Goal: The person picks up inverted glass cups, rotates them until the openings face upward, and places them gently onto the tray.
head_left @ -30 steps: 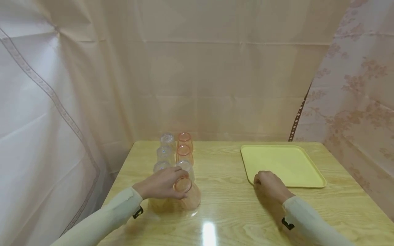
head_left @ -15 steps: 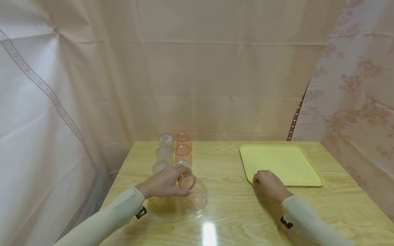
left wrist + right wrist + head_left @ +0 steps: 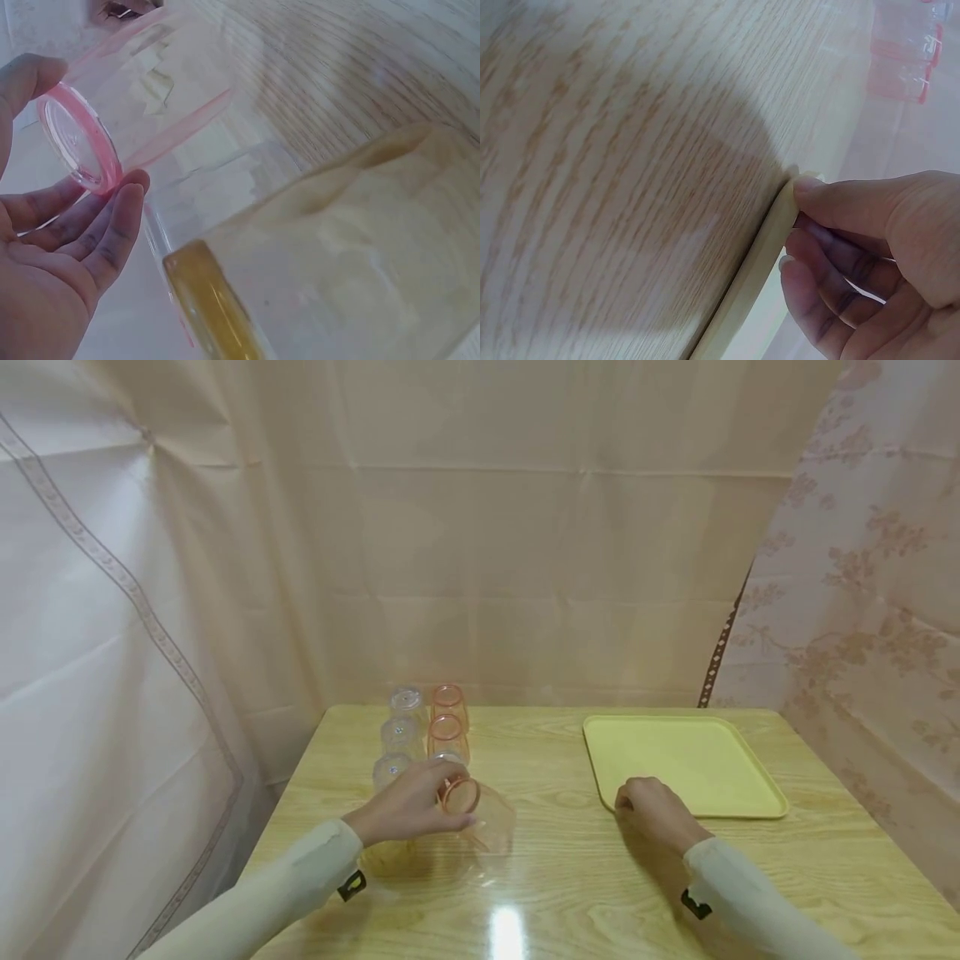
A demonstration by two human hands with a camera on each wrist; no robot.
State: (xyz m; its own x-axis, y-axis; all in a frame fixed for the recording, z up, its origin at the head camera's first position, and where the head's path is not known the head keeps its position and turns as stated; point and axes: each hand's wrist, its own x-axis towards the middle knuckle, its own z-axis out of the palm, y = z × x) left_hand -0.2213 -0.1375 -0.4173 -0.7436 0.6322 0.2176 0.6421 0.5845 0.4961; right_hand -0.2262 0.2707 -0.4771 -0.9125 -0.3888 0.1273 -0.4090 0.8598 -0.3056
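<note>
1. At the near left of the table, my left hand holds a pink glass by its base, thumb on one side of the ring, fingers bent against the other. The glass tilts, base toward my palm, mouth downward and to my right; whether its rim touches the wood I cannot tell.

2. Just beside it, in the left wrist view, an amber glass presents its thick base; beyond my hand, three clear glasses and two standing pink glasses rest mouth down in rows. Another clear glass is partly hidden by my fingers.

3. To the right, my right hand pinches the near left corner of the yellow tray between thumb and curled fingers. The tray lies flat, well apart from the glasses.

4. Step in hand, as I judge it: moving one glass clear of the group while the tray is steadied.

5. The next move calls, I think, for a firm pinch on that narrow base, room from the amber neighbour, and control of the tilt.
</note>
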